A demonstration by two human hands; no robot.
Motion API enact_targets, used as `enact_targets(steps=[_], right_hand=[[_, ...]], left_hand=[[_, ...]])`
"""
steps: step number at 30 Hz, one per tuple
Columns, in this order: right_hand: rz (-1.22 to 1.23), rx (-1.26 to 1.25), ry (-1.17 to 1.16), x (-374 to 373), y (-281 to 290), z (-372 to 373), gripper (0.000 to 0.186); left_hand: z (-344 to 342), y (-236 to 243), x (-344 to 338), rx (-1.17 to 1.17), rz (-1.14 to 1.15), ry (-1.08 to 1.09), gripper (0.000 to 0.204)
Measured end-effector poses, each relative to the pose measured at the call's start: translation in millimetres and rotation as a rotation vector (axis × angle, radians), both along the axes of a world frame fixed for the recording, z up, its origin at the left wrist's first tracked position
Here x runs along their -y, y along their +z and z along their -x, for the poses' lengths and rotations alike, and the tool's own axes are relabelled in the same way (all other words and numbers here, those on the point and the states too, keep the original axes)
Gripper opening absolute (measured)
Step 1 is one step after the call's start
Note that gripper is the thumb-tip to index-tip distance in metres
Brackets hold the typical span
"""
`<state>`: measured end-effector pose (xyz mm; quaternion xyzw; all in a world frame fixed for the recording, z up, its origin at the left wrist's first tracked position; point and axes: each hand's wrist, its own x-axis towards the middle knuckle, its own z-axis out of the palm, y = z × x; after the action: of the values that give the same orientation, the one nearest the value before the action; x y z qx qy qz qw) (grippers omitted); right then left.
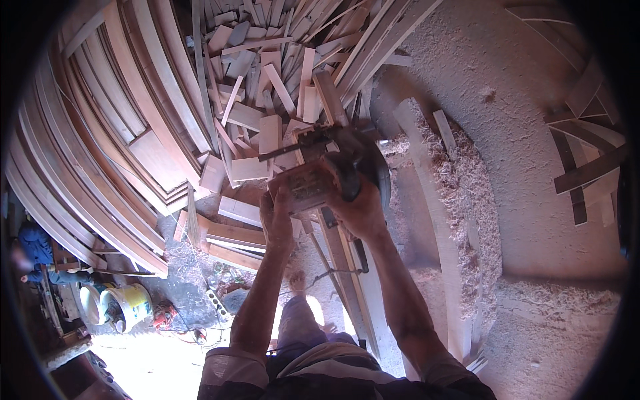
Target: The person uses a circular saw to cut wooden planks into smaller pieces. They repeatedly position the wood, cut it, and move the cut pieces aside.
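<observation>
Both hands hold a dark, dusty circular saw (307, 185) in front of me. My left hand (277, 217) is closed against the left end of its motor housing. On the right, my right hand (362, 210) wraps round the rear handle, close to the rounded dark guard. A long narrow timber (328, 97) runs under the saw, away from me and back toward my body. The saw hides where its base meets the wood. A power cord (330, 272) hangs behind the saw near the timber.
Wood offcuts (263, 80) pile up ahead. Curved boards (120, 133) are stacked at left; a person in blue (37, 243) is beyond them. White buckets (127, 307) and a power strip (217, 303) lie lower left. Shavings (467, 220) cover a board at right. More boards (587, 167) lie far right.
</observation>
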<state>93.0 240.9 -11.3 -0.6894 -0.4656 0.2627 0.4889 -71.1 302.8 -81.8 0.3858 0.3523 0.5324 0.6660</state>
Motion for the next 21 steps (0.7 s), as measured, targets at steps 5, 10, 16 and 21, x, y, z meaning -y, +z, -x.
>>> enact_targets(steps=[5,10,16,21], right_hand=[[-0.156,-0.124,-0.039,30.8,25.7,-10.8,0.035],[-0.105,-0.182,-0.137,105.8,68.9,-16.0,0.037],[-0.045,-0.185,-0.316,240.9,84.3,-2.6,0.041],[0.143,-0.195,-0.514,361.8,102.5,23.8,0.044]], left_hand=[[-3.7,41.0,3.1,-0.185,-0.245,-0.023,0.061],[-8.3,21.5,54.9,0.109,0.039,-0.187,0.066],[-9.9,-76.7,209.5,-0.601,0.305,-0.322,0.073],[-43.9,-122.7,325.2,-0.77,0.052,-0.436,0.113]])
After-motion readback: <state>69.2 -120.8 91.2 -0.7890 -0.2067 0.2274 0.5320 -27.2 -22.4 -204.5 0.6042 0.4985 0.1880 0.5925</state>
